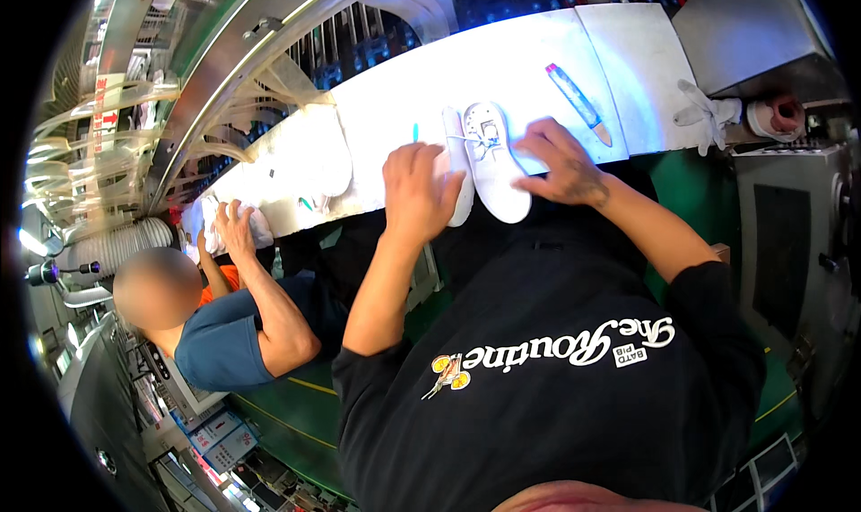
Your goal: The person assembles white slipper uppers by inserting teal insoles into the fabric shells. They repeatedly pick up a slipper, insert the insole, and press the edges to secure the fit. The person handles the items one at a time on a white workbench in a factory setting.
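Note:
A white lace-up shoe (500, 180) lies on the bright white worktable, its toe over the near edge. Close against its left side is a narrow white shoe-shaped piece (459, 162), seemingly the second shoe turned on its side. My left hand (414, 194) is beside that narrow piece, fingers bent and thumb apart, near its edge; contact is unclear. On the other side, my right hand (565, 167) hovers by the lace-up shoe, fingers spread and thumb close to its side. Neither hand visibly grips anything.
Right of the shoes lies a long blue tool (577, 99) with a red end and brown tip. A white glove (704, 115) and reddish-brown roll (786, 116) are at the far right. At left, a co-worker (256, 324) handles something white. Metal machinery (752, 28) borders the table (395, 91).

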A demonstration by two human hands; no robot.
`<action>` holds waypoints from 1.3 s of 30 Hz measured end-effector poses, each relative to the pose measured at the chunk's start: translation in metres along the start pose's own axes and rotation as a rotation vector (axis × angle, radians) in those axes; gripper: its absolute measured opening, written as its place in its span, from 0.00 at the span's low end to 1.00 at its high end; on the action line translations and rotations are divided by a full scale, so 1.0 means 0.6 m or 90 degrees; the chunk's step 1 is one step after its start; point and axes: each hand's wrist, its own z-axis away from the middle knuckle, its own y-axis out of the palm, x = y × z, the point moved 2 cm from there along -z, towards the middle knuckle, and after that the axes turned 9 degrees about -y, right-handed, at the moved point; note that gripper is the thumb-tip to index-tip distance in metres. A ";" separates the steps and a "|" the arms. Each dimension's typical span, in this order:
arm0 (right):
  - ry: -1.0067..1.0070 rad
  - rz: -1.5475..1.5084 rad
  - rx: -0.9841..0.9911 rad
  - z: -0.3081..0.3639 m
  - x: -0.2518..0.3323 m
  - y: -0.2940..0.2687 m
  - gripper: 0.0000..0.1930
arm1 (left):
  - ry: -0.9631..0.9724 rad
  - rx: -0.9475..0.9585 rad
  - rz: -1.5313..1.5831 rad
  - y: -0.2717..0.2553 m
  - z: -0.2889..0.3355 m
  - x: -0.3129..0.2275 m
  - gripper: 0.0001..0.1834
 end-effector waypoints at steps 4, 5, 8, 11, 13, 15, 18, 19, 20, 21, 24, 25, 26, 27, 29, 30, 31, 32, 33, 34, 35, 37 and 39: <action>-0.140 -0.027 0.150 0.033 0.043 0.000 0.27 | -0.242 0.009 0.044 0.033 0.119 0.000 0.33; -0.171 0.027 0.167 0.042 0.055 0.025 0.22 | -0.258 -0.037 0.086 0.052 0.139 0.010 0.32; -0.161 -0.032 0.084 0.020 0.086 0.030 0.17 | -0.145 -0.138 0.081 0.036 0.123 0.010 0.30; -0.102 -0.159 -0.039 -0.036 0.157 -0.033 0.14 | 0.008 -0.158 0.064 -0.053 0.076 -0.042 0.22; -0.044 -0.222 -0.091 -0.057 0.180 -0.051 0.13 | -0.029 -0.078 0.124 -0.067 0.054 -0.061 0.21; -0.051 -0.246 -0.128 -0.061 0.183 -0.044 0.14 | -0.164 0.053 0.283 -0.050 0.051 -0.078 0.21; -0.054 -0.243 -0.143 -0.047 0.189 -0.052 0.14 | -0.282 0.113 0.488 -0.045 0.031 -0.095 0.21; -0.073 -0.233 -0.134 -0.040 0.192 -0.058 0.14 | -0.325 0.129 0.557 -0.038 0.028 -0.097 0.20; -0.093 -0.224 -0.124 -0.033 0.194 -0.062 0.13 | -0.365 0.169 0.616 -0.042 0.026 -0.100 0.20; -0.113 -0.215 -0.113 -0.025 0.193 -0.067 0.13 | -0.369 0.173 0.632 -0.041 0.024 -0.102 0.21; -0.102 -0.256 -0.059 0.016 0.183 -0.058 0.13 | -0.380 0.192 0.669 -0.035 0.027 -0.100 0.23; -0.099 -0.271 -0.046 0.028 0.183 -0.056 0.14 | -0.351 0.188 0.657 -0.034 0.028 -0.102 0.23; -0.078 -0.244 -0.045 0.037 0.177 -0.057 0.13 | -0.322 0.184 0.645 -0.032 0.026 -0.105 0.23; -0.051 -0.272 -0.052 0.037 0.172 -0.060 0.13 | -0.291 0.177 0.633 -0.033 0.023 -0.107 0.23; 0.012 -0.287 -0.089 0.040 0.171 -0.072 0.14 | -0.257 0.220 0.675 -0.036 0.020 -0.121 0.25; 0.058 -0.295 -0.112 0.042 0.169 -0.077 0.15 | -0.237 0.231 0.701 -0.034 0.014 -0.130 0.25; 0.104 -0.302 -0.136 0.044 0.170 -0.083 0.17 | -0.217 0.243 0.727 -0.031 0.011 -0.138 0.26; 0.165 -0.370 -0.200 0.044 0.174 -0.077 0.15 | -0.203 0.266 0.755 -0.023 0.014 -0.141 0.26; 0.161 -0.377 -0.228 0.037 0.175 -0.077 0.14 | -0.205 0.264 0.749 -0.021 0.018 -0.154 0.23; 0.157 -0.384 -0.255 0.030 0.175 -0.080 0.13 | -0.164 0.261 0.755 -0.012 0.026 -0.156 0.21; 0.153 -0.391 -0.283 0.024 0.176 -0.083 0.12 | -0.124 0.257 0.760 -0.002 0.032 -0.158 0.19; 0.169 -0.323 -0.284 0.021 0.185 -0.091 0.09 | -0.080 0.226 0.670 -0.004 0.035 -0.171 0.13; 0.159 -0.258 -0.266 0.025 0.191 -0.096 0.08 | -0.051 0.231 0.554 -0.012 0.039 -0.173 0.11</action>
